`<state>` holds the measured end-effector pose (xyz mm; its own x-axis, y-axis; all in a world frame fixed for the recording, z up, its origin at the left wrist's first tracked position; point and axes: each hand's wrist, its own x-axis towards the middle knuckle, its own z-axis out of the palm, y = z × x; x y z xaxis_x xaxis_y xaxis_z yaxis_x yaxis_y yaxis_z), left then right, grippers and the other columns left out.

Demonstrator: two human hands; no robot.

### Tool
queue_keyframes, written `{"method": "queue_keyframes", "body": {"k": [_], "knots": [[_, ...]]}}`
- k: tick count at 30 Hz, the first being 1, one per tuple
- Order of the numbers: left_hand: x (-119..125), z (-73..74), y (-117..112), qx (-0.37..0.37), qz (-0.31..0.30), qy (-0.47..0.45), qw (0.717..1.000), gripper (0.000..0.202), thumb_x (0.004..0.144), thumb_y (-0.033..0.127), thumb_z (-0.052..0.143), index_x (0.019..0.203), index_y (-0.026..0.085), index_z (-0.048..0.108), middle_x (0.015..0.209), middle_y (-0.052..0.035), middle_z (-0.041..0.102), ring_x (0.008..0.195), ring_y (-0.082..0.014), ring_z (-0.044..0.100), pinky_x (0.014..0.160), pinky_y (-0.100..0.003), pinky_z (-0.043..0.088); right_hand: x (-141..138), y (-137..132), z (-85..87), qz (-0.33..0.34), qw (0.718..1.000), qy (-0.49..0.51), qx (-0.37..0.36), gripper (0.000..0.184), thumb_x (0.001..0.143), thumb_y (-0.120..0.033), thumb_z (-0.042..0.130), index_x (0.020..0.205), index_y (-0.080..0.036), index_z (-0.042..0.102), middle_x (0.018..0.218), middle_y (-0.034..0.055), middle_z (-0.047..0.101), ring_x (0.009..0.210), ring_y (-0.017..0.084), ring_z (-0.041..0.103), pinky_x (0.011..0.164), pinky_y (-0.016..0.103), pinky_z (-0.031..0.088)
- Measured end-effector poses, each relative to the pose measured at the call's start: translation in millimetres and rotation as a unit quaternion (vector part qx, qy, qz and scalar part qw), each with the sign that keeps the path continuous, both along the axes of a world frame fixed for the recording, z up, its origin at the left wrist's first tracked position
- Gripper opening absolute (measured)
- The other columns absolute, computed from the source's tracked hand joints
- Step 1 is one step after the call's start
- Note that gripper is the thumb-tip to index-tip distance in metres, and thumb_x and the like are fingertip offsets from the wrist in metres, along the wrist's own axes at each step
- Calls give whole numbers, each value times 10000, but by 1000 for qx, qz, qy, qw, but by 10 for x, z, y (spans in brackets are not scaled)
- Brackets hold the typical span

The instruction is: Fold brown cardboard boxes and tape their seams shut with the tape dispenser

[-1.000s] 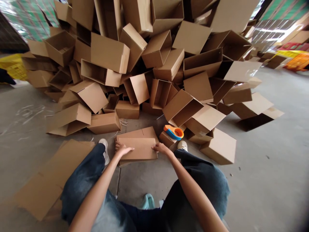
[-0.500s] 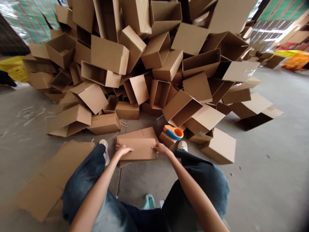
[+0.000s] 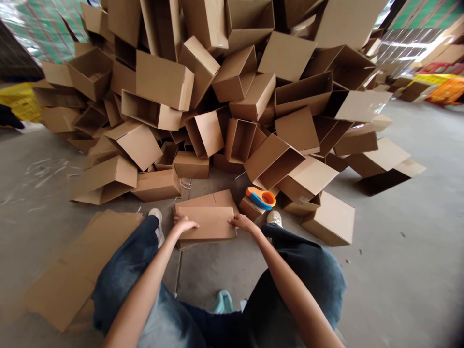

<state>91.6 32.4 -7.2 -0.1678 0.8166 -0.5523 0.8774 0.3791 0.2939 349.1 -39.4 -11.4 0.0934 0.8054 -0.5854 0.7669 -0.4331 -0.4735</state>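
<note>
A flattened cardboard box (image 3: 210, 220) lies on the concrete floor between my feet. My left hand (image 3: 183, 224) rests on its left edge, fingers curled over the flap. At the right edge, my right hand (image 3: 240, 222) pinches the cardboard. Just beyond my right hand an orange and blue tape dispenser (image 3: 260, 197) sits on a small box (image 3: 252, 209).
A tall heap of assembled, empty cardboard boxes (image 3: 217, 87) fills the space ahead. Flat cardboard sheets (image 3: 78, 263) lie on the floor at my left. A closed box (image 3: 328, 220) stands to the right. Bare concrete floor (image 3: 406, 251) stretches further right.
</note>
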Motion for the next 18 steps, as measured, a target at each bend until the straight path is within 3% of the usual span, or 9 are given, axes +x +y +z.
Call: {"method": "queue_keyframes", "body": {"k": [3, 6, 12, 18], "knots": [[-43, -24, -2, -4, -27, 1, 1000, 1249, 404, 357, 812, 1388, 14, 123, 1384, -288, 314, 1273, -344, 366, 943, -306, 386, -2, 3, 10, 1, 1000, 1, -1, 325, 841, -431, 572, 841, -129, 695, 872, 96, 698, 801, 169, 638, 630, 196, 403], [-69, -75, -30, 6, -42, -2, 999, 1307, 422, 435, 802, 1389, -24, 53, 1390, -306, 271, 1302, -355, 310, 992, -325, 338, -6, 10, 20, 4, 1000, 0, -2, 317, 851, -411, 563, 859, -124, 696, 880, 98, 697, 805, 167, 638, 629, 194, 401], [-15, -151, -102, 25, 0, 10, 1000, 1346, 448, 592, 750, 1406, 16, 1, 1420, -299, 183, 1335, -392, 221, 1038, -395, 277, -13, 2, 51, 9, 1000, -7, -1, 321, 849, -413, 562, 859, -122, 697, 880, 101, 698, 799, 169, 638, 608, 196, 393], [27, -95, -122, 29, 22, 16, 999, 1377, 453, 587, 755, 1404, 11, -56, 1418, -291, 188, 1324, -380, 219, 1026, -410, 275, -39, 15, 97, 13, 1000, -16, -9, 320, 855, -392, 535, 905, -121, 698, 963, 123, 693, 874, 196, 646, 663, 210, 421]]}}
